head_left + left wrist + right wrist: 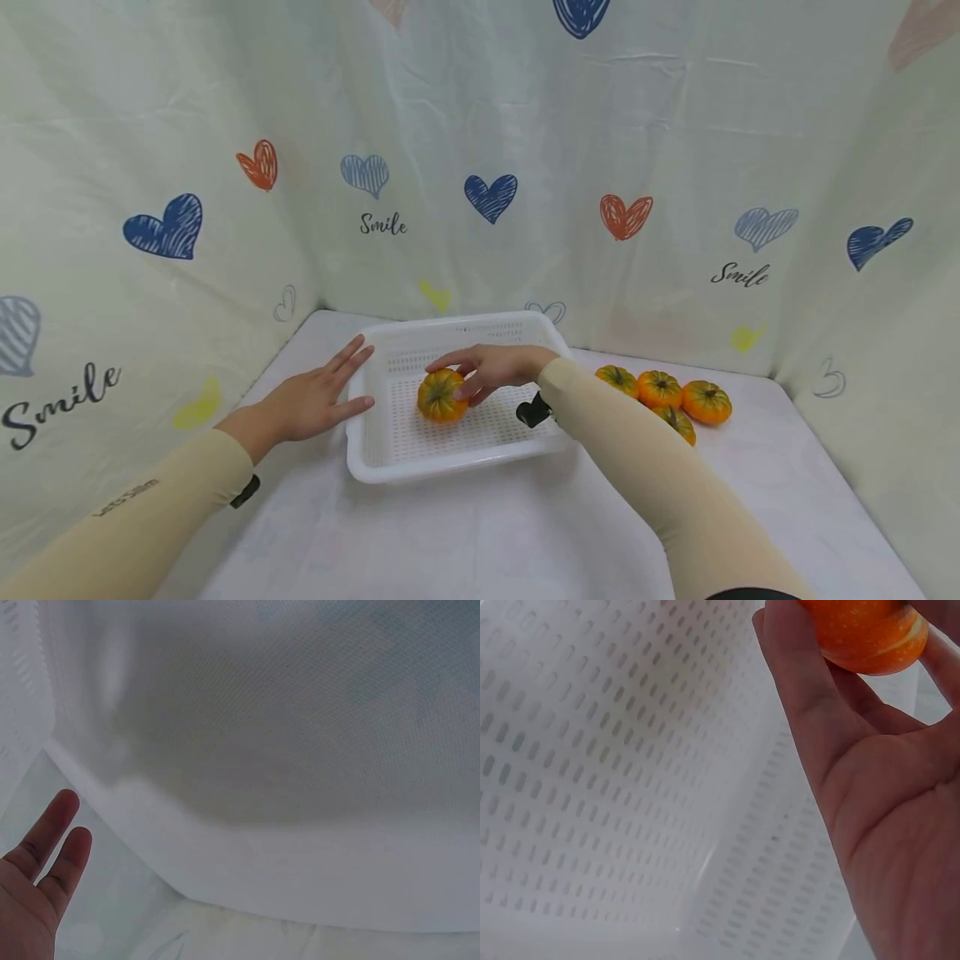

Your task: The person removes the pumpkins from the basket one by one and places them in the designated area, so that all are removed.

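Note:
My right hand [495, 371] grips a small orange-and-green pumpkin [441, 396] over the left half of a white perforated plastic basket [457, 458]. In the right wrist view, the fingers curl round the orange underside of the pumpkin [870, 634], above the basket's slotted floor [592, 787]. My left hand [311, 404] is at the basket's left rim with its fingers spread and holds nothing. The left wrist view shows two extended fingers of the left hand [56, 862] beside the basket's wall [22, 682].
Several more pumpkins [660, 389] sit grouped on the white-covered table [480, 533], right of the basket and partly behind my right forearm. A pale curtain [555, 125] printed with hearts and the word Smile encloses the table's back and sides.

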Demonstrator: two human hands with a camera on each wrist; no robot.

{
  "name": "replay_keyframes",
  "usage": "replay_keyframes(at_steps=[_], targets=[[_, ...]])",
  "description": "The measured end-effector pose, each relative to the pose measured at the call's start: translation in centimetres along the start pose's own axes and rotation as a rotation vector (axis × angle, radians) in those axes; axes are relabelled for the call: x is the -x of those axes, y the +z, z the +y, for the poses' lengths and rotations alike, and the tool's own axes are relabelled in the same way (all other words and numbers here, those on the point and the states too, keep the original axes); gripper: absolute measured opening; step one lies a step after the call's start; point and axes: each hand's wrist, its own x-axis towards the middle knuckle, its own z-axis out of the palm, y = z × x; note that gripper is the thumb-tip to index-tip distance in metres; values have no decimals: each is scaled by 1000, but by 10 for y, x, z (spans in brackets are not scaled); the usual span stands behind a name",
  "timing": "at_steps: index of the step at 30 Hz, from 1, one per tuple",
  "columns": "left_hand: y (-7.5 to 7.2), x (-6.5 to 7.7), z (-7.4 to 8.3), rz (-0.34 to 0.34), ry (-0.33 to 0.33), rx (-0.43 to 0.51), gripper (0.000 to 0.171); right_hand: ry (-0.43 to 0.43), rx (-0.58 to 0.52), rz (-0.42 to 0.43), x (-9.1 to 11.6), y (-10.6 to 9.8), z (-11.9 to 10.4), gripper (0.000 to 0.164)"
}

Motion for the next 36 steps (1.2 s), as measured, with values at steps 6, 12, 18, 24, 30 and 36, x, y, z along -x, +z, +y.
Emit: replay_keyframes(at_steps=[6,12,18,24,30,36], targets=[[0,-1,1,2,4,-4,86,-73,21,43,16,-7,-6,61],[0,-1,0,10,12,-12,86,-126,20,99,40,-19,-7,61],[1,-1,-1,18,24,-9,85,-110,-19,196,70,-33,4,61],[1,-1,-2,17,27,-9,86,-84,-34,287,105,-44,15,62],[0,0,0,15,27,-6,85,-110,-58,368,139,-52,27,64],[-1,0,0,16,30,-2,85,-80,-36,434,172,-56,43,67]])
